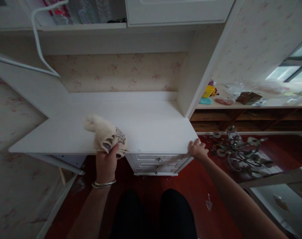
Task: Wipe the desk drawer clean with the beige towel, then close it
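Observation:
A bunched beige cloth (105,131) with a dark printed pattern is gripped in my left hand (108,162), its far end slightly blurred. It is over the front part of a white desk top (153,127), left of the middle; whether it presses on the surface I cannot tell. At the desk's front right corner, my right hand (198,148) has its fingers curled over the edge. Below the desk top, between my hands, a white drawer unit (157,162) with small metal knobs faces me.
Overhead, a white shelf (83,27) holds plastic bottles, and a bent white metal frame (37,39) hangs at the upper left. On the red floor to the right lies a chandelier (240,149). A low shelf (243,107) by the window carries a brown box (248,98) and plastic bags.

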### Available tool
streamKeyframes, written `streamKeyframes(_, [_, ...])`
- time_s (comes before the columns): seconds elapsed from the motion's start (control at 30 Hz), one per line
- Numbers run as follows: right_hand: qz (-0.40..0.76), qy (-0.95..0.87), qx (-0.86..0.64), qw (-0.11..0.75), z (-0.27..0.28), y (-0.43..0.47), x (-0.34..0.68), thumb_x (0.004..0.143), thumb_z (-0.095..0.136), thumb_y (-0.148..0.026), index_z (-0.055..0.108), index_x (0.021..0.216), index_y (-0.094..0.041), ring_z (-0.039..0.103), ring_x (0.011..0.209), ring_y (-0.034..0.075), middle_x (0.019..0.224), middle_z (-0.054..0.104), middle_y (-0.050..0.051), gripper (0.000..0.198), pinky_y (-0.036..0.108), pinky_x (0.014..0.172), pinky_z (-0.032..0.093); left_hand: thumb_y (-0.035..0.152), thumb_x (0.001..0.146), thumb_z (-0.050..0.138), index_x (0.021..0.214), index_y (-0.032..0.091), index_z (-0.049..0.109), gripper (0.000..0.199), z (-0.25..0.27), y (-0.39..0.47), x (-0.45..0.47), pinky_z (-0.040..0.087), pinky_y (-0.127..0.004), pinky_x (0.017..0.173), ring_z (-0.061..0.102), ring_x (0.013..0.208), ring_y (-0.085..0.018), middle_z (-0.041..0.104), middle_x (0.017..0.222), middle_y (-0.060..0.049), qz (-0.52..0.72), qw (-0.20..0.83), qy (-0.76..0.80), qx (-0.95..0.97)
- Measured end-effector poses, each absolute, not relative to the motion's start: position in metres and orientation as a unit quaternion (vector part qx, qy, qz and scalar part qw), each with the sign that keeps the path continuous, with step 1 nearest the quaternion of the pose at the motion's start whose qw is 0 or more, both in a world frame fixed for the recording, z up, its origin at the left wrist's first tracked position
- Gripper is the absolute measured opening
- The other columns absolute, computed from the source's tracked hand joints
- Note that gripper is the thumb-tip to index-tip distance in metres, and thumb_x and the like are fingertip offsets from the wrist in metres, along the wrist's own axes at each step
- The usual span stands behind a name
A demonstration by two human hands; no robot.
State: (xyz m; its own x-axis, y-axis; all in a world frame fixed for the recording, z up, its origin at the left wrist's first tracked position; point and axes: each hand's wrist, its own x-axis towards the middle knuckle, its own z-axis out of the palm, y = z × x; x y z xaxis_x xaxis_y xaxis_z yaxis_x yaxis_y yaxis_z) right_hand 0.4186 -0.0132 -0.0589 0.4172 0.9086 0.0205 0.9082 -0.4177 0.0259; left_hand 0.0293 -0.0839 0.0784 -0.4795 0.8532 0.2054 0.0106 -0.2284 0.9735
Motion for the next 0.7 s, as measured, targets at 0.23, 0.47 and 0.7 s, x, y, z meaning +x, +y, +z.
streamKeyframes(0.23, [0.028, 0.56, 0.827, 0.036, -0.058, -0.016, 0.419, 0.095, 0.016, -0.037, 0.04, 0.136, -0.02, 0.04, 0.11, 0.035, 0.144, 0.028, 0.018, 0.051, 0.054, 0.078, 0.041, 0.01, 0.078, 0.045, 0.135, 0.031, 0.044, 0.061, 0.054, 0.012, 0.049, 0.029, -0.043, 0.109, 0.035, 0.132, -0.024, 0.039, 0.143, -0.005, 0.237, -0.027, 0.633, 0.736])
streamKeyframes(0.47, [0.014, 0.554, 0.832, 0.039, -0.055, -0.014, 0.418, 0.095, 0.015, -0.037, 0.035, 0.139, -0.021, 0.041, 0.11, 0.034, 0.144, 0.027, 0.019, 0.052, 0.053, 0.077, 0.041, 0.021, 0.084, 0.039, 0.138, 0.041, 0.036, 0.058, -0.016, 0.064, 0.055, 0.014, -0.059, 0.107, 0.016, 0.139, -0.029, 0.026, 0.151, -0.001, 0.049, 0.009, 0.639, 0.767])
streamKeyframes(0.7, [-0.002, 0.544, 0.838, 0.031, -0.058, -0.011, 0.421, 0.094, 0.016, -0.036, 0.034, 0.139, -0.014, 0.039, 0.112, 0.035, 0.145, 0.025, 0.021, 0.053, 0.053, 0.079, 0.041, 0.025, 0.084, 0.041, 0.142, 0.037, 0.028, 0.06, -0.01, 0.043, 0.039, 0.018, -0.06, 0.106, 0.007, 0.141, -0.031, 0.007, 0.156, -0.003, 0.081, 0.024, 0.616, 0.783])
